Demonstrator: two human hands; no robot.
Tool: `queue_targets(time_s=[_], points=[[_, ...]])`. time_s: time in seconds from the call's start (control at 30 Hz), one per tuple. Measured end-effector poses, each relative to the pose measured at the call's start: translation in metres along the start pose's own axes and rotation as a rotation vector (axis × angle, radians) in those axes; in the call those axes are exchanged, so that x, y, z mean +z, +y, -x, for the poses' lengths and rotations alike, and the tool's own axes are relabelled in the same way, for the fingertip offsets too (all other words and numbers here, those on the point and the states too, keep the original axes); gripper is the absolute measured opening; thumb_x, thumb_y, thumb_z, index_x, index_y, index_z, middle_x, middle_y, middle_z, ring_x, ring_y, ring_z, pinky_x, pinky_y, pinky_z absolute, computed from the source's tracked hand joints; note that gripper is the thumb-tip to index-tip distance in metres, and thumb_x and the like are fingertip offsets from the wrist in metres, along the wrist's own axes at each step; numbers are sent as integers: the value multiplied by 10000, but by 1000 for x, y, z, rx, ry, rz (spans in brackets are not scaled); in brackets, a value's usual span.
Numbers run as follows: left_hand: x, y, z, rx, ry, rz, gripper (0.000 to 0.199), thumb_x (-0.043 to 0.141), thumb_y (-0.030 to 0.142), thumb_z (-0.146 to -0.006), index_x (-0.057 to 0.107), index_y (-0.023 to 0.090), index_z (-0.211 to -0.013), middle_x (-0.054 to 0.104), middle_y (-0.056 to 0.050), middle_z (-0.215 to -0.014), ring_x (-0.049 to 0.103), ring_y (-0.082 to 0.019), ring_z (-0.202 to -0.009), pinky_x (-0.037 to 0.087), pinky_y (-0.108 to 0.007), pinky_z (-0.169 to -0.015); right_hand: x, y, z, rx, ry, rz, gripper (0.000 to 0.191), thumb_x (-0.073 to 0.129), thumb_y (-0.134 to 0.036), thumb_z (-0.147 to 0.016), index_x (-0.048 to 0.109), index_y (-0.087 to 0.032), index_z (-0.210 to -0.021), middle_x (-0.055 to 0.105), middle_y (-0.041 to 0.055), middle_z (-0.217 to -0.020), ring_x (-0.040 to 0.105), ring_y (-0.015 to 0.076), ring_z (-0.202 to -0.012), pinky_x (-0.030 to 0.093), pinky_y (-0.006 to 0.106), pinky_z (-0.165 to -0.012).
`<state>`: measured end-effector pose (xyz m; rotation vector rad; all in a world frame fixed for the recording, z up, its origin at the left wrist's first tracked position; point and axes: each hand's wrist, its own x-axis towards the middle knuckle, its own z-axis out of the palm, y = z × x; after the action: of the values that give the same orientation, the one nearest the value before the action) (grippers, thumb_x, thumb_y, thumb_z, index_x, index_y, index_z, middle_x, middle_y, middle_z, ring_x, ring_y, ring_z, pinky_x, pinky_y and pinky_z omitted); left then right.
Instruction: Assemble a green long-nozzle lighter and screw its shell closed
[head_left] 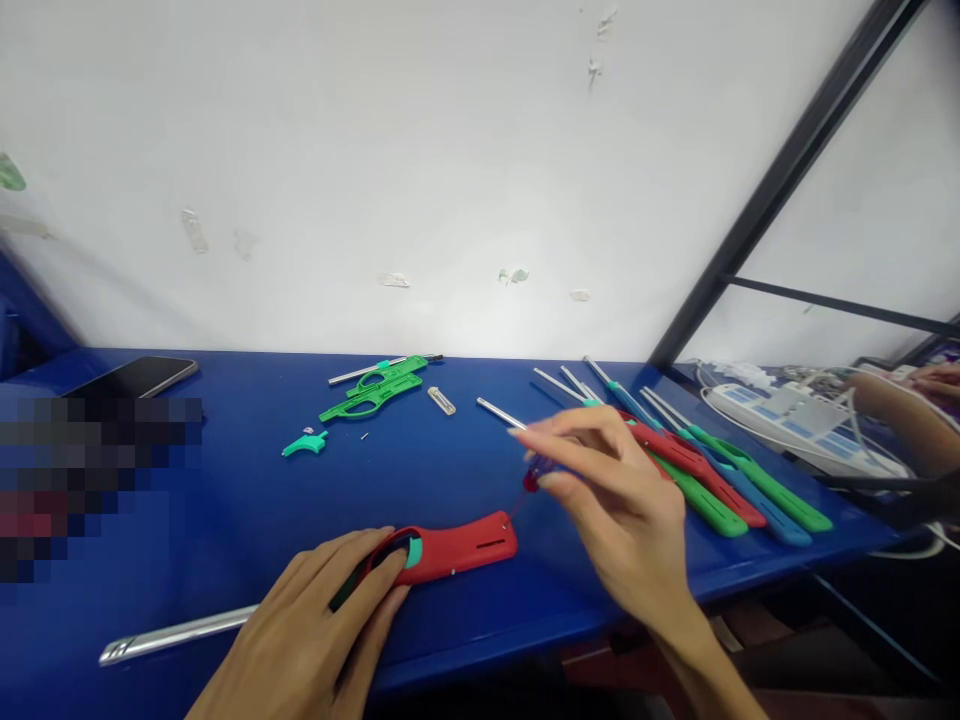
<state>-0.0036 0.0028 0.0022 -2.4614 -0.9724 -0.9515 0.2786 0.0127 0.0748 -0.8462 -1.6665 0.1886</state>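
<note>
A red gas lighter [465, 548] with a teal trigger and a long silver tube lies flat on the blue table. My left hand [307, 620] is closed over its trigger end and presses it down, with the tube sticking out to the left. In my right hand [630, 510] is a small screwdriver [531, 474] with a red and blue handle, pinched between thumb and fingers. Its thin shaft slants down to the screw hole at the lighter's right end; whether the tip sits in a screw is too small to tell.
Green lighter shell halves [379, 395], a clear fuel tank [442, 401], a teal trigger [306, 444] and a tiny pin [364, 436] lie behind. Several lighters [712, 460] are heaped at right, near power strips [802, 430] and another person's arm [896, 425]. A phone [139, 377] lies far left.
</note>
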Motion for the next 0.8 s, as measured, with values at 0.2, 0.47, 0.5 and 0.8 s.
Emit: queue_targets(time_s=[0.2,0.47,0.5,0.8], points=[[1,-1,5,-20,-10,13,351,453,392,-1164,720,271,-1357,794,-47,-1291,776,-227,-1114,632,-372,-962,5,4,1,72,25,-190,412,787,-126,-981,799,-389,-1298,790,-1,-1032,751,186,-874,667,353,-796],[3,-1,7,-37,-31,37,346,470,389,-1155,719,285,-1372,784,-48,-1318,770,-234,-1139,621,-373,-999,1,-2,3,19,-87,-64,434,616,-167,-1094,732,-391,-1447,815,41,-1242,776,231,-1070,672,404,-875],[3,-2,7,-35,-35,37,347,467,384,-1155,721,287,-1372,785,-47,-1318,769,-234,-1144,619,-372,-1003,2,-3,4,29,-90,-85,439,588,-141,-1099,746,-388,-1426,827,35,-1231,784,229,-1063,671,402,-865],[0,-1,2,50,-2,-17,373,422,324,-1158,767,268,-1286,808,-40,-1271,779,-233,-1096,624,-363,-967,12,8,5,69,96,-101,273,699,-202,-1060,820,-348,-1257,807,28,-1046,756,208,-903,640,381,-789]])
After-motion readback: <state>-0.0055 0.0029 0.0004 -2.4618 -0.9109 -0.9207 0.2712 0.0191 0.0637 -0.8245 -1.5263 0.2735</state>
